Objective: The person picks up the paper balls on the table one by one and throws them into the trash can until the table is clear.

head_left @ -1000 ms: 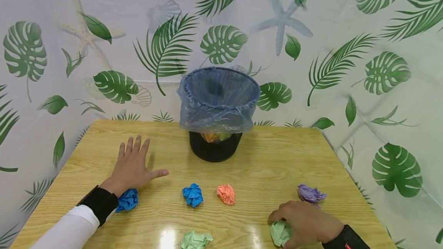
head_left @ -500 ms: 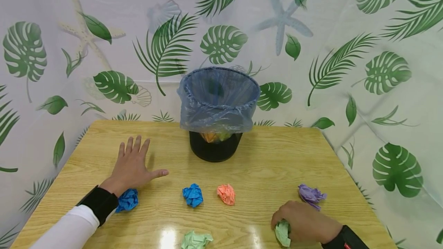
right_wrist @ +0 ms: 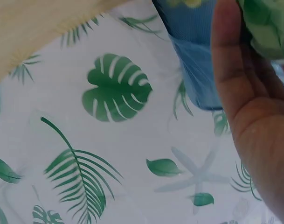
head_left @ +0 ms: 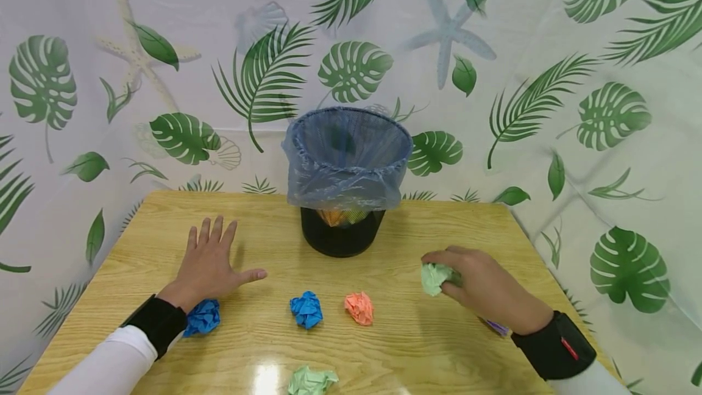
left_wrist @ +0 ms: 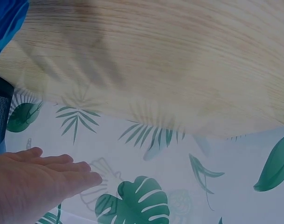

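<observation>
In the head view my right hand [head_left: 482,282] holds a crumpled light green paper ball [head_left: 435,277] between thumb and fingers, above the right part of the table. The right wrist view shows the same paper ball [right_wrist: 267,25] at its top right corner, gripped by the fingers. My left hand [head_left: 207,264] has its fingers spread straight over the left of the table. Partly under that wrist lies a blue paper ball [head_left: 203,317]. A purple paper ball [head_left: 496,327] is mostly hidden behind my right forearm.
A mesh bin [head_left: 342,236] lined with a translucent blue bag [head_left: 345,188] stands at the table's back, colored paper showing inside. On the table [head_left: 219,358] lie another blue paper ball [head_left: 306,309], an orange one [head_left: 359,308] and another green one [head_left: 311,381]. A leaf-patterned sheet hangs behind.
My right hand has closed its fingers on the green paper ball, lifted it and carried it away from the front edge toward the bin. The left hand has not moved.
</observation>
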Tool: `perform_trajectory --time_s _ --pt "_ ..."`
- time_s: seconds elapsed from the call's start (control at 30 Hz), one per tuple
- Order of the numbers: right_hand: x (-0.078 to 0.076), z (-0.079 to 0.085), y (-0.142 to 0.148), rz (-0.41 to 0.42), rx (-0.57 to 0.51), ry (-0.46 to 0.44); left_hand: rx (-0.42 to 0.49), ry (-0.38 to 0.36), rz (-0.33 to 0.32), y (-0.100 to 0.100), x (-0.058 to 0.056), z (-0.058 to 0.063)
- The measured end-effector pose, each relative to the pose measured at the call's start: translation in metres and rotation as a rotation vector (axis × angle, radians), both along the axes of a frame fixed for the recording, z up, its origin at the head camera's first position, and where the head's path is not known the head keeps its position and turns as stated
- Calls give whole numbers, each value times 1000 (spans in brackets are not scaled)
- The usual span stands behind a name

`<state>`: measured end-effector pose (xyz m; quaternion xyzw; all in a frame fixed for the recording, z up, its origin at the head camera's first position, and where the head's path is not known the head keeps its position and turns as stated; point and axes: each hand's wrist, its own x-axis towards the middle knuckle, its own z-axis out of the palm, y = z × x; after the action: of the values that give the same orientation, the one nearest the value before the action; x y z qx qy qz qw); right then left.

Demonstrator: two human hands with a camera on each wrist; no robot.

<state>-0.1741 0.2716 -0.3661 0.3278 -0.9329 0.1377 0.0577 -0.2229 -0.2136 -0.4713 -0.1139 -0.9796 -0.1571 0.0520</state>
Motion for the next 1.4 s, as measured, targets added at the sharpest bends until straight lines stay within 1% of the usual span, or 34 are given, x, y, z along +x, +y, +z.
perform_trajectory --time_s 0.13,0.27,0.4,0.5,0.57,0.77,0.93,1.0,1.17,1.3,1.4 --pt "-16 22 -9 -16 -76 149 -3 0 -1 -1 0 -1" --pt "-33 44 -18 -27 -147 268 -3 6 -8 0 -1 0" --pt "-50 63 -29 -44 -209 337 2 10 -9 0 -1 0" --pt "-63 75 -37 -70 -239 351 7 21 -10 1 -1 -1" --pt "-71 82 -43 -89 -253 345 5 26 -11 1 -2 -1" --pt "-92 98 -62 -122 -279 277 -2 19 -4 -1 -2 -1" --pt "-109 104 -79 -154 -288 200 -1 13 -1 -1 -1 -1" --pt "-114 105 -86 -164 -300 177 3 10 1 -2 -1 -1" --pt "-127 103 -99 -184 -327 158 10 7 4 -2 -1 -3" --pt "-137 100 -108 -217 -327 121 6 12 8 0 -1 -3" --pt "-141 98 -113 -232 -309 85 4 14 11 1 -1 -2"
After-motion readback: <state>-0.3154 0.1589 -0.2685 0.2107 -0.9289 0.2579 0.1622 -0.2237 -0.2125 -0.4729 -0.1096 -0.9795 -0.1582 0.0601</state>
